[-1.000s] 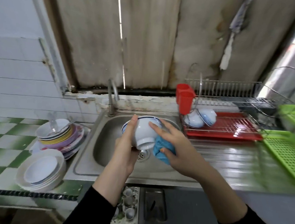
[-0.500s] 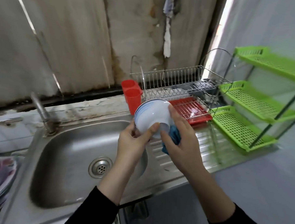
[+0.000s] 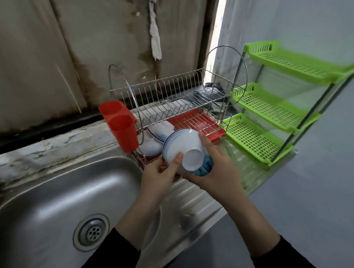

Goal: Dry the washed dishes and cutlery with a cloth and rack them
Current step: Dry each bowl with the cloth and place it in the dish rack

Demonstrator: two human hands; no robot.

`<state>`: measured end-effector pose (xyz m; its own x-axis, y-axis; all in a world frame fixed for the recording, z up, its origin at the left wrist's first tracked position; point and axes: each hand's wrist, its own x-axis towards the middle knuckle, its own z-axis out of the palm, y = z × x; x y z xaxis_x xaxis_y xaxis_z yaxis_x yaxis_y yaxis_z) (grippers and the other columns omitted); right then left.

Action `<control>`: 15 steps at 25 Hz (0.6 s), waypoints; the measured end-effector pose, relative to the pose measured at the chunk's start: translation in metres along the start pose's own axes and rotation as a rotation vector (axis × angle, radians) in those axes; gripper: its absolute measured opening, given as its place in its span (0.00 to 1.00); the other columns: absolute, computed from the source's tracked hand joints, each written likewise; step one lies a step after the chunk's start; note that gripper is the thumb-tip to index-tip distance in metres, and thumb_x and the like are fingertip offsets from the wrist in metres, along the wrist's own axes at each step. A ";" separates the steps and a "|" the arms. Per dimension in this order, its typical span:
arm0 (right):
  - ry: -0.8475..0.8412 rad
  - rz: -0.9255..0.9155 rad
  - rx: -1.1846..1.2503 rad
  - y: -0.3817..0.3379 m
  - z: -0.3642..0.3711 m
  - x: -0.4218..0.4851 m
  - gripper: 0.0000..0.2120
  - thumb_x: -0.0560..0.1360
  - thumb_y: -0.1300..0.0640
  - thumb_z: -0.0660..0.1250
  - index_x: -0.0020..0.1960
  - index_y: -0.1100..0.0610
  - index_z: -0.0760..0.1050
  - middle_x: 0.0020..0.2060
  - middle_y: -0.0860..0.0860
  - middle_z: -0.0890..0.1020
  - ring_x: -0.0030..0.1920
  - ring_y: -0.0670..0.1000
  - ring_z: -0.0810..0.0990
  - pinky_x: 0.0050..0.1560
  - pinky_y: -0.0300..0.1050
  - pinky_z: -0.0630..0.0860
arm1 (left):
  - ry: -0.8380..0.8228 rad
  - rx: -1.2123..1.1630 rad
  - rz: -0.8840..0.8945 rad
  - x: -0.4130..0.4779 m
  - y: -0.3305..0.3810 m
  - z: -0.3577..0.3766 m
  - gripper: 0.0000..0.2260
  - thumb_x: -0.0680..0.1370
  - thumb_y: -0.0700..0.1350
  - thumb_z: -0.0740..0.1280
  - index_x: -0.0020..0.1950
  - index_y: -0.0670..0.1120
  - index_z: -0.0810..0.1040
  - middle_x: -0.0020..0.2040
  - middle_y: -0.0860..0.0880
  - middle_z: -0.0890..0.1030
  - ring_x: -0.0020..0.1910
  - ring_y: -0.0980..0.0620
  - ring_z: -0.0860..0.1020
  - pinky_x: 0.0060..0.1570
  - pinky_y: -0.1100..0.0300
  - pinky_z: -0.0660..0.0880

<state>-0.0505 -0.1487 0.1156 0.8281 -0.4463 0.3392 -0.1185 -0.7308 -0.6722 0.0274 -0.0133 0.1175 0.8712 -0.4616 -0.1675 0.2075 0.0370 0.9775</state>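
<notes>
White glazed bowl (image 3: 181, 149), blue rim lines, tipped on its side with the round foot facing me, held over the ribbed steel bench (image 3: 191, 203) just in front of the wire dish rack (image 3: 174, 93). Left hand (image 3: 160, 173) grips it, thumb laid beside the foot. Right hand (image 3: 217, 172) holds a bunched blue cloth (image 3: 204, 169) against the bowl, fingers (image 3: 205, 141) curled over its wall. Two matching bowls (image 3: 151, 146) lean in the rack's lower tier above a red plastic tray (image 3: 199, 120). One red twin-cup holder (image 3: 121, 127) hangs on the rack's end. Green slotted plastic shelf (image 3: 274, 109), three tiers. One steel sink (image 3: 48, 189).
</notes>
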 end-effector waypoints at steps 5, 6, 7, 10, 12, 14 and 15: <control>-0.035 0.119 0.028 0.022 0.000 0.023 0.48 0.58 0.30 0.75 0.73 0.33 0.58 0.54 0.47 0.76 0.46 0.50 0.79 0.39 0.53 0.81 | -0.038 -0.031 -0.005 0.020 -0.014 0.010 0.23 0.77 0.45 0.69 0.70 0.56 0.69 0.55 0.46 0.82 0.53 0.49 0.82 0.51 0.56 0.81; -0.047 0.133 0.046 0.026 -0.001 0.029 0.48 0.58 0.32 0.77 0.73 0.34 0.60 0.53 0.47 0.77 0.44 0.51 0.79 0.40 0.52 0.81 | -0.022 -0.039 -0.006 0.025 -0.017 0.012 0.26 0.77 0.43 0.69 0.73 0.57 0.66 0.55 0.45 0.82 0.53 0.48 0.82 0.52 0.55 0.81; -0.060 0.137 0.059 0.031 -0.001 0.036 0.48 0.58 0.35 0.78 0.73 0.35 0.61 0.53 0.48 0.78 0.44 0.51 0.79 0.43 0.51 0.80 | -0.005 -0.025 -0.002 0.031 -0.021 0.012 0.28 0.78 0.42 0.68 0.75 0.56 0.64 0.54 0.44 0.83 0.53 0.48 0.82 0.52 0.54 0.80; -0.103 0.113 0.126 0.048 0.000 0.056 0.47 0.59 0.43 0.81 0.73 0.41 0.65 0.58 0.48 0.80 0.54 0.47 0.78 0.53 0.34 0.74 | 0.034 0.052 0.056 0.047 -0.029 0.015 0.28 0.78 0.41 0.68 0.76 0.54 0.62 0.47 0.45 0.85 0.50 0.48 0.83 0.54 0.52 0.80; -0.153 0.149 0.221 0.059 0.001 0.071 0.46 0.59 0.48 0.82 0.73 0.42 0.66 0.60 0.46 0.79 0.57 0.43 0.76 0.51 0.23 0.69 | 0.075 0.158 0.108 0.059 -0.033 0.019 0.27 0.78 0.43 0.68 0.76 0.54 0.63 0.46 0.44 0.85 0.51 0.46 0.83 0.56 0.48 0.79; -0.227 0.188 0.256 0.071 0.001 0.088 0.45 0.60 0.50 0.82 0.73 0.42 0.66 0.59 0.45 0.78 0.57 0.43 0.75 0.48 0.24 0.68 | 0.137 0.324 0.172 0.072 -0.037 0.024 0.27 0.78 0.47 0.69 0.75 0.53 0.64 0.55 0.47 0.83 0.56 0.50 0.81 0.59 0.49 0.77; -0.264 0.204 0.266 0.077 0.001 0.097 0.45 0.60 0.51 0.82 0.73 0.43 0.66 0.58 0.45 0.77 0.57 0.43 0.75 0.46 0.23 0.67 | 0.171 0.425 0.199 0.078 -0.039 0.026 0.27 0.77 0.49 0.69 0.75 0.53 0.64 0.60 0.49 0.80 0.60 0.53 0.77 0.60 0.50 0.76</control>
<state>0.0216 -0.2476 0.0962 0.9184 -0.3950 0.0241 -0.1781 -0.4669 -0.8662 0.0760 -0.0736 0.0696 0.9432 -0.3293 0.0442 -0.1391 -0.2708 0.9525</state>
